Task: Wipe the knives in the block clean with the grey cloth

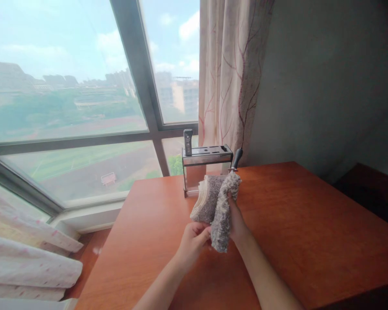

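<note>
A reddish-brown wooden desk [310, 224] stands against a large window [67, 86] that looks out over hazy buildings and green ground. At the desk's far edge is a metal knife block [207, 161] with one grey handle [188, 141] rising from its left slot. A pale curtain [233, 73] with red branch patterns hangs behind it. Folded white fabric with pink dots [29, 258] lies lower left, beside the desk.

Both forearms bare, no sleeves in view. Left hand [194, 239] and right hand [236, 221]: no gloves, rings or watch.
</note>
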Tool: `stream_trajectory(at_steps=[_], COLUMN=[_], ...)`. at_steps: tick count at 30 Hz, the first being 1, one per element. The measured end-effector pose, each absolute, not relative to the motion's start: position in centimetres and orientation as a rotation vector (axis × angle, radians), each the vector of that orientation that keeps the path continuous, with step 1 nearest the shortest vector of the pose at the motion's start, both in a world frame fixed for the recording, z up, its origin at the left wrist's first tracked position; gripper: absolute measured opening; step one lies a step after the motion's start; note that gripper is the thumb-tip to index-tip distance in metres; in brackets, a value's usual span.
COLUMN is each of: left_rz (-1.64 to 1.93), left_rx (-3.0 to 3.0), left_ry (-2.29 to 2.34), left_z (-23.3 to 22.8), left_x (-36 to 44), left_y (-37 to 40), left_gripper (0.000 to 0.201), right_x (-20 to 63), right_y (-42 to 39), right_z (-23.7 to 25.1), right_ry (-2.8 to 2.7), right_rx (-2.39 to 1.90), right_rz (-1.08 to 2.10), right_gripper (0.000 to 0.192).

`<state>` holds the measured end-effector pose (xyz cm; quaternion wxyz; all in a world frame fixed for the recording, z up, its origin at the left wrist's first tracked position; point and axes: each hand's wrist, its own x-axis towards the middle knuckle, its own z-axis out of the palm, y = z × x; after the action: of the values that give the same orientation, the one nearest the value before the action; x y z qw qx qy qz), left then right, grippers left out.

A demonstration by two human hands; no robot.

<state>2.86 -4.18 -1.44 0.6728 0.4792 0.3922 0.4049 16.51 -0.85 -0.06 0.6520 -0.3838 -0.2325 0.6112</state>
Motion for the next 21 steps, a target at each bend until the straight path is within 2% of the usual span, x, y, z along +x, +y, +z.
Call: stream_trajectory(at_steps=[3,7,11,15,21], left_rz=[1.090,1.163,1.115,0.952,0.465], left_rx=[1.074,1.138,1.184,1.378,1.562], left_ry=[1.042,1.061,0.978,0.855,0.732], left_z=[-1.4,-1.4,-1.4,-1.1,-1.2], left_x=[2.8,2.7,2.8,2.4,1.6], left_y=[-3.9,-3.5,-3.4,-3.3,-3.9], left_gripper=[0.043,0.028,0.023,0.020,0.024], right_x=[15.8,15.3,15.3,15.8,17.5], right_y=[-1.1,-1.7,-1.9,-1.4,-0.6], right_z=[-0.3,-0.1,0.5,0.5,0.3], right_ry=[-0.574,-0.815,-0.963,-0.873,-0.626], right_rx=[-0.799,-0.819,-0.906,-0.965,-0.944], right_rz=[1.498,1.409,1.235,1.152,1.212], right_gripper=[0.041,0.032,0.030,0.029,0.037])
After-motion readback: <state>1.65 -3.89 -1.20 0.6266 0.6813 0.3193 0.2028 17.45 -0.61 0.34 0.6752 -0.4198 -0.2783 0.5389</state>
